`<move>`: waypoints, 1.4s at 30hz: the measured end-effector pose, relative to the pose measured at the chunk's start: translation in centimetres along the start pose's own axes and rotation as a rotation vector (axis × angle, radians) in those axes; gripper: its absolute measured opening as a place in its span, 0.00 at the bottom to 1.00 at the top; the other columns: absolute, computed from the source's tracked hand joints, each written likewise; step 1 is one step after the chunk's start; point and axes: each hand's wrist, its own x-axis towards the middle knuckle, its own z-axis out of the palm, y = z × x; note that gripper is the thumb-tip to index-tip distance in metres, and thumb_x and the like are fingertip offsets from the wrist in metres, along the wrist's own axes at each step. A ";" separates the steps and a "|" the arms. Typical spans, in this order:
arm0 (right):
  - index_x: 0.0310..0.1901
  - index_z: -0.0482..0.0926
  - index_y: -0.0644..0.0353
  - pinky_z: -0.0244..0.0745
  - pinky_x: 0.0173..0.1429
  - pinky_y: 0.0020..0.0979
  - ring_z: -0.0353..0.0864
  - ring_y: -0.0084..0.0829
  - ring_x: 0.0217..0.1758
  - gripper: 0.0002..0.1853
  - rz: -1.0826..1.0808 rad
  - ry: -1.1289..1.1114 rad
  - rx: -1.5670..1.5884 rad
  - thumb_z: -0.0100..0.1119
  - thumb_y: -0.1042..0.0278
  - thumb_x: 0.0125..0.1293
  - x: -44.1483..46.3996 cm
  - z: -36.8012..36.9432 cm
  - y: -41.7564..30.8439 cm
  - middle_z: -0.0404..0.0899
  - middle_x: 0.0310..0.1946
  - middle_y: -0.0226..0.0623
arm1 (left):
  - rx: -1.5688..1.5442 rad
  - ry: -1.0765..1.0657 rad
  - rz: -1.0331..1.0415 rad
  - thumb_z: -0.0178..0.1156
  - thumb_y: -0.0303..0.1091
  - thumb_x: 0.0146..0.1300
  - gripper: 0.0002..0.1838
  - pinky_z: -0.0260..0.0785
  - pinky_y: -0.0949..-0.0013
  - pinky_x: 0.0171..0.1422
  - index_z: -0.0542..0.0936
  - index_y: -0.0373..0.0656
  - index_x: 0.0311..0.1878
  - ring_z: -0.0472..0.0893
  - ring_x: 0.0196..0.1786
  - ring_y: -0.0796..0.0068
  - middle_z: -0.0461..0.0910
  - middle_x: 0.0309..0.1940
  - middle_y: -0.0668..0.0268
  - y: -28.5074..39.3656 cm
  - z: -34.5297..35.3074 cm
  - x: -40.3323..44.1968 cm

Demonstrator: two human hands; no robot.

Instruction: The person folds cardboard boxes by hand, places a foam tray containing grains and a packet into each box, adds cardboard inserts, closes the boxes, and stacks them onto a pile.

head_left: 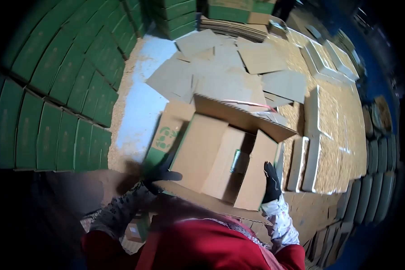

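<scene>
An open cardboard box (211,157) is in front of my body, brown inside, with its flaps up or folded outward. A green print shows on its left outer flap (165,135). My left hand (166,174), in a black glove, grips the near left edge, with the thumb over the rim and the other fingers hidden. My right hand (271,183), also gloved in black, holds the right side from outside, by the right flap (257,171). Deep inside the box a small green-and-white strip (235,160) is visible; what it is I cannot tell.
Green boxes (63,85) are stacked high on the left. Loose flat cardboard sheets (211,67) cover the surface ahead, beside a pale bare patch (144,108). White-edged trays of wood-shaving-like material (326,117) stand on the right, with grey rounded bundles (373,193) beyond.
</scene>
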 end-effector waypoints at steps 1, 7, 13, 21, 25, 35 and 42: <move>0.55 0.67 0.63 0.63 0.61 0.35 0.69 0.35 0.57 0.19 0.546 0.016 0.707 0.45 0.67 0.64 2.4 -0.9 -2.1 0.70 0.52 0.40 | -0.433 0.010 0.082 0.59 0.26 0.43 0.44 0.48 0.69 0.68 0.51 0.37 0.67 0.55 0.67 0.69 0.54 0.65 0.57 1.1 0.4 -0.1; 0.51 0.70 0.62 0.71 0.52 0.32 0.75 0.33 0.47 0.21 0.893 -0.006 1.453 0.50 0.57 0.61 15.5 -0.8 -5.5 0.75 0.44 0.39 | -0.181 0.106 0.244 0.51 0.36 0.61 0.30 0.52 0.65 0.67 0.56 0.38 0.65 0.59 0.65 0.61 0.59 0.63 0.53 4.1 -13.3 9.5; 0.53 0.68 0.65 0.68 0.55 0.29 0.73 0.29 0.50 0.23 0.743 0.131 1.530 0.50 0.56 0.63 26.6 4.6 -0.5 0.74 0.45 0.39 | 0.649 0.937 -0.190 0.56 0.70 0.43 0.53 0.37 0.47 0.69 0.51 0.48 0.67 0.52 0.68 0.57 0.54 0.65 0.51 -2.8 -31.2 26.8; 0.57 0.65 0.64 0.61 0.62 0.28 0.67 0.29 0.56 0.21 0.269 0.133 0.843 0.47 0.63 0.66 36.3 14.3 2.3 0.69 0.54 0.41 | 0.635 0.367 -0.160 0.48 0.49 0.59 0.21 0.63 0.63 0.48 0.73 0.42 0.46 0.72 0.45 0.61 0.73 0.43 0.56 -14.0 -20.6 34.4; 0.54 0.67 0.64 0.65 0.58 0.29 0.70 0.32 0.53 0.23 0.293 0.036 0.816 0.57 0.62 0.59 41.7 18.9 0.8 0.71 0.51 0.43 | 0.300 0.328 -0.015 0.48 0.44 0.62 0.18 0.68 0.68 0.42 0.75 0.40 0.45 0.75 0.39 0.66 0.75 0.39 0.58 -13.2 -17.4 33.7; 0.60 0.56 0.47 0.74 0.39 0.42 0.76 0.38 0.42 0.38 0.652 -0.189 1.311 0.66 0.69 0.48 44.6 38.0 -5.1 0.71 0.48 0.46 | 0.007 0.671 0.178 0.54 0.31 0.61 0.13 0.67 0.75 0.40 0.73 0.37 0.48 0.74 0.36 0.79 0.75 0.36 0.65 -11.9 -17.4 11.8; 0.56 0.64 0.59 0.71 0.40 0.29 0.76 0.30 0.41 0.22 0.530 -0.514 0.908 0.55 0.71 0.59 46.4 30.0 -7.9 0.76 0.41 0.39 | 0.187 0.507 0.133 0.60 0.31 0.54 0.23 0.64 0.67 0.55 0.69 0.38 0.54 0.72 0.51 0.63 0.72 0.49 0.56 -3.2 -9.4 2.4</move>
